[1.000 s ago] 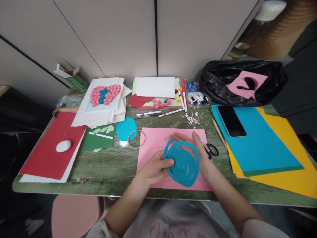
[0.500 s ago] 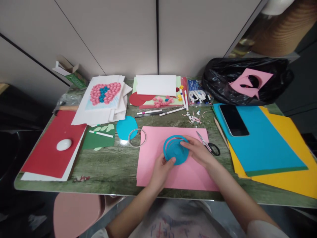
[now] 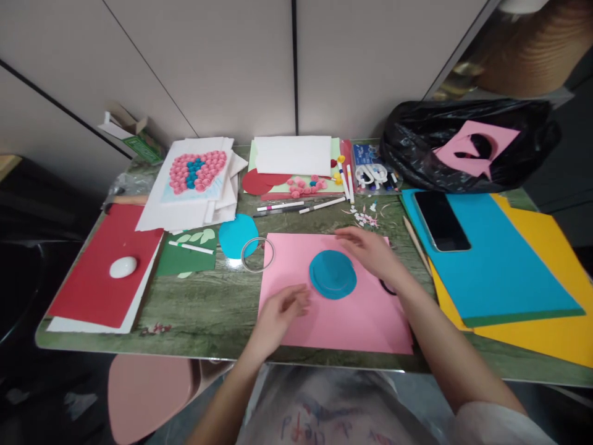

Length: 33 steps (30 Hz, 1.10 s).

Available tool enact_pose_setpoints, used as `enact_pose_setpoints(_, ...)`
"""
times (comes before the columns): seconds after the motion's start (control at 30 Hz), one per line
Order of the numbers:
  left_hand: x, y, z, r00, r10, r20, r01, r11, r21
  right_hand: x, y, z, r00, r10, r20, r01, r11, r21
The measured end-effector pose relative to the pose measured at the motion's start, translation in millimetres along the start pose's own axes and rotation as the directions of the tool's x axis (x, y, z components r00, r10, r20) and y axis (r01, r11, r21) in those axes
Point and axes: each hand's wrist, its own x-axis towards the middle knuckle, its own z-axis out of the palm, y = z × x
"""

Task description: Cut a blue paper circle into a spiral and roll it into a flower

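A blue paper circle cut into a spiral [image 3: 332, 275] lies flat on a pink paper sheet [image 3: 343, 330] in front of me. My left hand [image 3: 281, 309] hovers at its lower left, empty, with fingers loosely curved and open. Just beyond its upper right edge, my right hand [image 3: 368, 249] is open too, fingers stretched to the left and holding nothing. My right forearm covers most of the scissors; part of a black handle [image 3: 386, 288] shows beside it. A metal ring [image 3: 244, 264] overlaps the pink sheet's left edge and a second blue paper circle [image 3: 235, 233].
Red paper [image 3: 92, 278] with a white oval object [image 3: 123, 267] lies left. A phone [image 3: 442, 221] rests on blue paper [image 3: 504, 272] at right, near a pencil [image 3: 417, 244]. Pens [image 3: 280, 206], paper scraps [image 3: 364, 218] and a black plastic bag [image 3: 412, 142] are at the back.
Both hands have let go of the blue spiral, which now lies flat on the pink sheet. My left hand moved left and down, my right hand slightly up.
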Motion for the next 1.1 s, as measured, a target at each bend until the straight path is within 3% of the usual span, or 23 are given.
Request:
enact_pose_setpoints(0.03,-4.8,0.4,-11.7,0.99,0.089,-0.107,-0.067,0.978,0.197,-9.3,-1.1,-6.1,0.996,-0.034,-0.086,0.025,0.995,-0.094)
enact_pose_setpoints(0.1,-10.9,-0.5,-34.8,0.918,0.316,-0.238,-0.14,0.822,0.552,-32.0,-2.4,-15.2,0.973,-0.135,-0.188,0.073,0.95,-0.305)
enact_pose_setpoints(0.2,-7.0,-7.0,-61.2,0.779,0.595,-0.196,-0.172,0.504,0.846,-67.3,3.4,-10.7,0.927,-0.321,-0.195,0.204,0.867,-0.454)
enact_pose_setpoints(0.27,2.4,-12.9,-70.8,0.725,0.677,-0.129,-0.145,0.332,0.932,-85.2,14.2,3.5,0.914,-0.403,-0.04,0.334,0.806,-0.488)
enact_pose_setpoints(0.33,12.5,-17.3,-75.3,0.72,0.692,-0.055,-0.13,0.213,0.968,-96.5,28.2,19.8,0.898,-0.431,0.09,0.407,0.734,-0.544)
enact_pose_setpoints(0.43,21.7,-19.1,-77.9,0.725,0.687,0.037,-0.152,0.107,0.983,-102.9,46.1,36.8,0.87,-0.43,0.243,0.483,0.637,-0.601)
enact_pose_setpoints(0.53,24.9,-17.8,-80.8,0.727,0.68,0.1,-0.169,0.036,0.985,-102.7,53.3,41.4,0.852,-0.45,0.268,0.51,0.597,-0.619)
enact_pose_setpoints(0.63,27.8,-16.8,-85.4,0.729,0.671,0.134,-0.171,-0.011,0.985,-101.2,53.4,38.9,0.868,-0.439,0.233,0.481,0.626,-0.613)
enact_pose_setpoints(0.77,26.5,-8.0,-83.8,0.69,0.711,0.135,-0.222,0.03,0.975,-103.2,51.7,33.3,0.908,-0.415,0.056,0.379,0.758,-0.531)
enact_pose_setpoints(0.83,18.6,2.4,-74.6,0.645,0.759,0.085,-0.293,0.143,0.945,-105.2,47.6,32.6,0.905,-0.413,-0.095,0.322,0.816,-0.479)
enact_pose_setpoints(0.87,13.1,8.5,-67.6,0.642,0.766,0.039,-0.336,0.236,0.912,-105.9,43.8,33.2,0.901,-0.407,-0.147,0.303,0.836,-0.458)
enact_pose_setpoints(0.97,-4.1,24.8,-40.9,0.723,0.687,-0.075,-0.447,0.547,0.708,-105.4,24.2,37.1,0.883,-0.433,-0.18,0.335,0.851,-0.404)
enact_pose_setpoints(1.03,-11.7,30.5,-23.0,0.761,0.643,-0.087,-0.506,0.671,0.542,-102.9,6.6,39.8,0.856,-0.479,-0.196,0.385,0.842,-0.378)
enact_pose_setpoints(1.1,-15.2,32.0,-8.2,0.796,0.604,-0.047,-0.532,0.734,0.423,-99.1,-11.3,41.4,0.832,-0.506,-0.228,0.406,0.835,-0.373)
